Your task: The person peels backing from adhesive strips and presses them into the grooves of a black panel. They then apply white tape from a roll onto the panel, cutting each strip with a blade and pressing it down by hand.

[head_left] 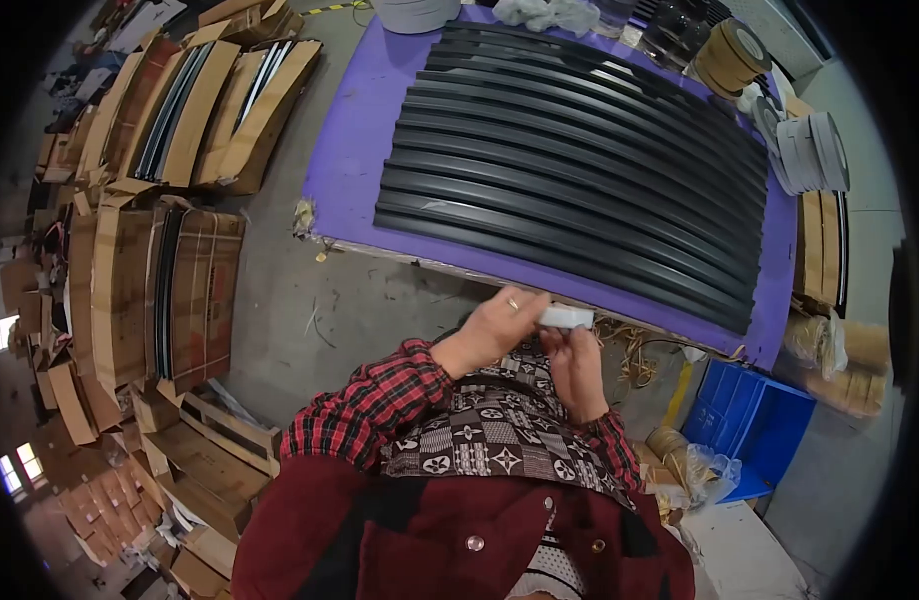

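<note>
My left hand [499, 328], with a ring on one finger, is closed on the left end of a small white piece [567, 317]. It looks smooth and block-like, but its exact kind cannot be made out. My right hand [577, 368] has curled fingers against the underside of the same piece, partly hidden behind the thumb. Both hands are just off the near edge of the purple table [344, 150], above my patterned apron [489, 430]. Long black ribbed strips [579, 160] lie side by side on the tabletop, beyond my hands and touching neither.
White rolls [814, 150] and brown rolls [727, 58] stand at the table's right end. A blue bin [744, 420] sits on the floor at right. Cardboard boxes [204, 300] holding dark strips line the left side. Tangled straps [629, 355] hang below the table edge.
</note>
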A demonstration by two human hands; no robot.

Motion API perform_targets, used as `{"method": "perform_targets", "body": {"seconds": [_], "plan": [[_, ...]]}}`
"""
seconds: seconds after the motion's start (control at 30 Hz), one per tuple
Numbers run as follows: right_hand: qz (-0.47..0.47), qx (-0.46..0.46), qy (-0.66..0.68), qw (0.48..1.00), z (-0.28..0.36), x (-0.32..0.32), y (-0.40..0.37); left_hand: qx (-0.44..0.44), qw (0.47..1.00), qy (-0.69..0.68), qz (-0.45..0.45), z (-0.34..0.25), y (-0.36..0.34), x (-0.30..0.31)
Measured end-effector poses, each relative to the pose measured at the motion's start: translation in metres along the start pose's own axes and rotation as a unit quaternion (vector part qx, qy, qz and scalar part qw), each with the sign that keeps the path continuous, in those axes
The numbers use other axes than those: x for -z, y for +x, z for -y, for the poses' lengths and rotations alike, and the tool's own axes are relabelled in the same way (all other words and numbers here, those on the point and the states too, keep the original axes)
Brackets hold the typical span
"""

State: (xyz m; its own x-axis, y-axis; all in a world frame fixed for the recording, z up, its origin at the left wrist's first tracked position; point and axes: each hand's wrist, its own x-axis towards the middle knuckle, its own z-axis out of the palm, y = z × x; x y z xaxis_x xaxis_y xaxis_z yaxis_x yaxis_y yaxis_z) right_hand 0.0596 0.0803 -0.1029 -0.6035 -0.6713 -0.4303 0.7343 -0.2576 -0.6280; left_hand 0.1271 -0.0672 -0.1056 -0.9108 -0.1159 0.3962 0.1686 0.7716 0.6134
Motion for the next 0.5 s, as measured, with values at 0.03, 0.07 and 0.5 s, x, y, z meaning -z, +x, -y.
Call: {"method": "perform_targets", "body": {"seconds": [0.03, 0.07, 0.5], "plan": [[-0.030, -0.002, 0.063, 0.998, -0.001, -0.001, 0.002, 0.017, 0.999, -0.035, 0.005, -0.007, -0.009, -0.005], [-0.060, -0.005, 0.126, 0.990, -0.002, -0.003, 0.006, 0.034, 0.997, -0.070, 0.009, -0.012, -0.016, -0.008], [0.005, 0.099, 0.099, 0.990, -0.040, -0.030, 0.011, 0.481, 0.627, -0.604, -0.103, -0.001, -0.049, -0.008]]}}
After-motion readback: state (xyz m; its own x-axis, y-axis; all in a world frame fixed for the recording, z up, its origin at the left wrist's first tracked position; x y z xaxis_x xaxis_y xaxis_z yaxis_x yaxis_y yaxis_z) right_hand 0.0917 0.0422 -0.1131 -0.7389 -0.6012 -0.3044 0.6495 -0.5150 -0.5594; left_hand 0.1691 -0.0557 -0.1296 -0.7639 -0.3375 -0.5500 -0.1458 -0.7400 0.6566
